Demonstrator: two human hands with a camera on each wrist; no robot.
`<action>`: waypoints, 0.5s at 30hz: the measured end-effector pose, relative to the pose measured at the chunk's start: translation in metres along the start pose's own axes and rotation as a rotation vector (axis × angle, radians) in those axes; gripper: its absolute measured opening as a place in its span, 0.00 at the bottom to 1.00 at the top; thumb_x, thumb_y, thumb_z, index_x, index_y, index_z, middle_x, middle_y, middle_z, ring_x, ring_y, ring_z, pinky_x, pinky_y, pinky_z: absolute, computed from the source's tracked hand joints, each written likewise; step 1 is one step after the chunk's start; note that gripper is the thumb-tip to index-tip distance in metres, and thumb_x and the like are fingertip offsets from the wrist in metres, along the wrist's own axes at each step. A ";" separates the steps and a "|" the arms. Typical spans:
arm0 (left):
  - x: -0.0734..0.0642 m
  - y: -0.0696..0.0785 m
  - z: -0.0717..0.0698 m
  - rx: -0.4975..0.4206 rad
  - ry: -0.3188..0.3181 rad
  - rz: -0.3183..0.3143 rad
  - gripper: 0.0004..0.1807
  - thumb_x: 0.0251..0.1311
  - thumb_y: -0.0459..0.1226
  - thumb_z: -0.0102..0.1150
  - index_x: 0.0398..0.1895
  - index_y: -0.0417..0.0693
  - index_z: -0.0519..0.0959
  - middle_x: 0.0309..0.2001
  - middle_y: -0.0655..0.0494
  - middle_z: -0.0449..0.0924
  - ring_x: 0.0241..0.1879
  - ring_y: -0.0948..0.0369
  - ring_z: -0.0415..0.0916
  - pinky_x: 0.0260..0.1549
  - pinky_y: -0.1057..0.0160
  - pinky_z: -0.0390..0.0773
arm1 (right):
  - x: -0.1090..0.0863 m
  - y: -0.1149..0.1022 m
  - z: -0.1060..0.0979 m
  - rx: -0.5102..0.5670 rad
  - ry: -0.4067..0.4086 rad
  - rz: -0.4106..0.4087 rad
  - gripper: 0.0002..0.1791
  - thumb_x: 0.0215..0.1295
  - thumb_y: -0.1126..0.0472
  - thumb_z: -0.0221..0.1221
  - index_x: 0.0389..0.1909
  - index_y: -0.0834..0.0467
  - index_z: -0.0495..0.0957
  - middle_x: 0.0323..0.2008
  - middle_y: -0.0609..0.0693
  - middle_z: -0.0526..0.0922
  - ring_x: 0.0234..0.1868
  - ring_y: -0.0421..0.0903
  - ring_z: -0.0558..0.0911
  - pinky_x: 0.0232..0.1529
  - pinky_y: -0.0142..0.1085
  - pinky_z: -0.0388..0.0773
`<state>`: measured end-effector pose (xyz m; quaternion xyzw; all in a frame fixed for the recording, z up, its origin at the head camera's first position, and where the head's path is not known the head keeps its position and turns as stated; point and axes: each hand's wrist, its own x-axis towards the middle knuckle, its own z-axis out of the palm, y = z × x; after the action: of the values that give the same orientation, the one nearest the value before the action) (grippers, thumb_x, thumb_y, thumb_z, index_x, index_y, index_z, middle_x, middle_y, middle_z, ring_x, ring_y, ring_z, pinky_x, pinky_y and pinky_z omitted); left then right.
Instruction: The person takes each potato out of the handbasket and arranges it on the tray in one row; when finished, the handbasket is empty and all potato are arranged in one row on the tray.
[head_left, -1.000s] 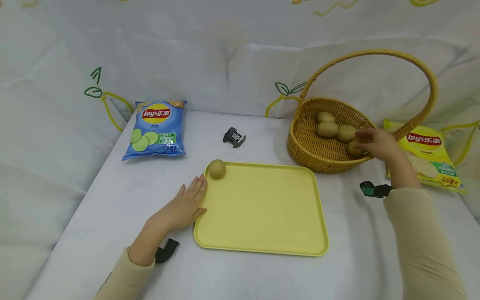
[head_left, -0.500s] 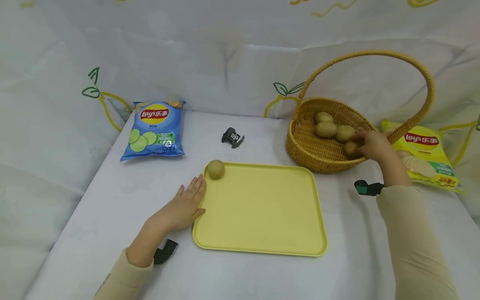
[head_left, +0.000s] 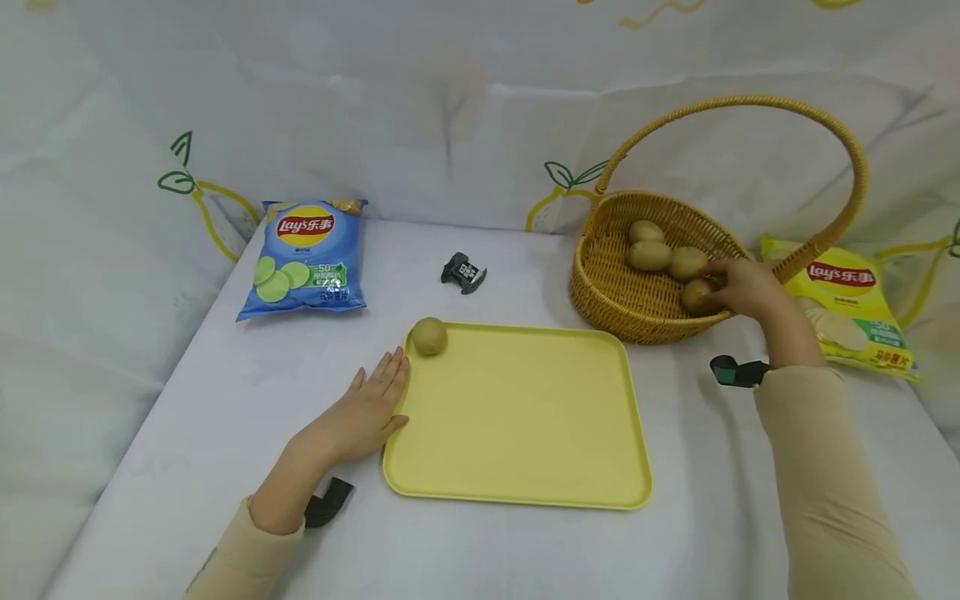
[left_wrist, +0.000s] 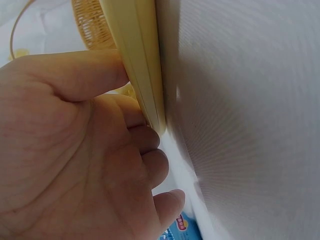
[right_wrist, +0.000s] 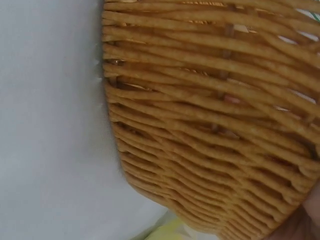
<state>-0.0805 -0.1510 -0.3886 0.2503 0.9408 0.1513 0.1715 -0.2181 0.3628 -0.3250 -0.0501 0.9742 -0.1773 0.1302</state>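
My left hand (head_left: 367,414) rests with straight fingers along the left rim of a yellow tray (head_left: 517,417). In the left wrist view its thumb and fingertips touch the tray's side. A potato (head_left: 430,337) sits in the tray's far left corner. At the right, my right hand (head_left: 746,287) reaches over the rim of a wicker basket (head_left: 626,308) and grips a potato (head_left: 697,297) inside it, partly hidden by the fingers. Several other potatoes (head_left: 649,255) lie beside it. The right wrist view is mostly filled by the basket's woven wall (right_wrist: 200,110).
A blue bag of chips (head_left: 307,258) lies at the back left, and a yellow bag of chips (head_left: 851,308) is right of the basket, under the tall handle (head_left: 862,175). A small black object (head_left: 464,272) with a white label is behind the tray.
My right hand has moved slightly left and lower into the basket, its fingers now around the near potato. My left hand stays on the tray's rim. The whole view has shifted slightly.
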 end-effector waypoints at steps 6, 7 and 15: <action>0.000 -0.001 0.000 -0.005 -0.001 0.007 0.38 0.69 0.39 0.48 0.71 0.27 0.43 0.73 0.34 0.35 0.72 0.43 0.33 0.64 0.38 0.41 | 0.001 -0.004 0.000 -0.020 -0.025 0.013 0.35 0.62 0.53 0.60 0.58 0.78 0.64 0.52 0.77 0.69 0.52 0.70 0.68 0.53 0.62 0.62; 0.000 -0.001 0.000 -0.005 -0.002 0.007 0.38 0.69 0.39 0.48 0.71 0.27 0.43 0.73 0.34 0.35 0.72 0.43 0.33 0.64 0.38 0.41 | 0.001 -0.004 0.000 -0.020 -0.021 0.009 0.35 0.62 0.54 0.60 0.57 0.78 0.65 0.52 0.77 0.69 0.51 0.69 0.69 0.53 0.62 0.63; 0.000 0.000 -0.001 -0.004 -0.011 -0.004 0.38 0.69 0.39 0.48 0.71 0.28 0.42 0.73 0.35 0.34 0.72 0.44 0.32 0.65 0.39 0.41 | -0.002 -0.001 0.003 0.026 0.012 0.010 0.39 0.59 0.49 0.64 0.57 0.77 0.67 0.51 0.76 0.71 0.50 0.67 0.71 0.50 0.60 0.66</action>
<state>-0.0807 -0.1507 -0.3880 0.2487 0.9401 0.1514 0.1775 -0.2157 0.3616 -0.3268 -0.0427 0.9728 -0.1895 0.1260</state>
